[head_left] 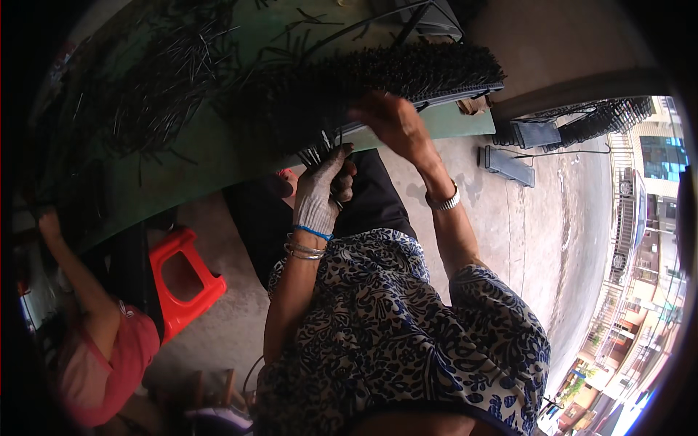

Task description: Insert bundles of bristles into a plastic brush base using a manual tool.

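My left hand (320, 190), in a pale knitted glove with a blue cuff, is closed around a bundle of thin dark strips (313, 155) at the near edge of the green table. The strip ends poke up past my thumb. Bare and wearing a metal watch, my right hand (398, 129) is above and right of the left, smeared by motion; whether its fingers hold anything cannot be made out. Close beyond it lies a long grey rack (458, 94) densely filled with short dark upright pieces (436, 69).
Loose dark strips (167, 87) are heaped across the green table (171, 182). A red plastic stool (207, 291) stands on the floor at left, near a co-worker in a pink shirt (120, 356) reaching toward the table. Grey trays (507, 166) and another filled rack (611, 116) are at right.
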`<state>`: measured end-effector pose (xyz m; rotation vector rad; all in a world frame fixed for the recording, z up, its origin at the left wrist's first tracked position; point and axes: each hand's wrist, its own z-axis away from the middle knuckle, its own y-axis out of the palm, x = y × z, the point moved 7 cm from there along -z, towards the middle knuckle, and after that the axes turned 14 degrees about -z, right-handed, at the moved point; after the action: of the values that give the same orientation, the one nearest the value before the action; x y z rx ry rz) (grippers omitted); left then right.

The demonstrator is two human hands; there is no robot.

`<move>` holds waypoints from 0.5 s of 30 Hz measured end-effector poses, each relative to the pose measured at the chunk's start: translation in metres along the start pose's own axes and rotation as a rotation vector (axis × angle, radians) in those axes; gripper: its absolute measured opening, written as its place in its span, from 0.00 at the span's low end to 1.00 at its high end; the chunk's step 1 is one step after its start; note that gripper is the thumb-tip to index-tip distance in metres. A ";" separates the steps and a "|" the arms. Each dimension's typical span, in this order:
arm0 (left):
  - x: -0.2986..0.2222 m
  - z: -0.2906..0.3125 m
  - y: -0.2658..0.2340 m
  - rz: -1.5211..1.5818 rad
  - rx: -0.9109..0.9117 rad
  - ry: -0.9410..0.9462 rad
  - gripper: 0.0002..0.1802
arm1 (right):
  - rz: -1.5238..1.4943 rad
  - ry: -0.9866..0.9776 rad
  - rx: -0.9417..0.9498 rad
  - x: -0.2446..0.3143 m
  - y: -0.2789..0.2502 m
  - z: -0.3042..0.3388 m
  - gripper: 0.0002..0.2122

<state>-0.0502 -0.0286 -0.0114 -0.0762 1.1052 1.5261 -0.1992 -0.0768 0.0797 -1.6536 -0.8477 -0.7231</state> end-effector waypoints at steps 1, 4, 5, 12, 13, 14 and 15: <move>-0.002 0.002 0.000 -0.059 -0.018 0.004 0.13 | -0.292 0.125 0.160 0.004 0.011 0.009 0.07; -0.007 0.011 0.009 -0.112 -0.060 -0.027 0.13 | -0.335 0.205 0.203 0.006 0.014 0.018 0.06; -0.006 0.013 0.010 -0.104 -0.087 -0.061 0.13 | -0.347 0.190 0.203 0.004 0.014 0.020 0.06; -0.012 0.001 -0.014 -0.101 -0.183 0.020 0.14 | 0.022 -0.125 -0.350 0.027 -0.031 0.003 0.03; -0.009 -0.003 -0.014 -0.101 -0.182 0.020 0.14 | 0.023 -0.126 -0.350 0.024 -0.030 0.000 0.03; -0.005 -0.007 -0.015 -0.025 -0.195 0.049 0.14 | 0.032 -0.148 -0.390 0.023 -0.030 -0.002 0.03; -0.005 -0.008 -0.016 0.051 -0.209 0.078 0.14 | 0.040 -0.169 -0.429 0.023 -0.030 -0.003 0.03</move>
<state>-0.0397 -0.0400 -0.0216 -0.2542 1.0119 1.6936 -0.2118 -0.0716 0.1151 -2.1325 -0.8128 -0.7829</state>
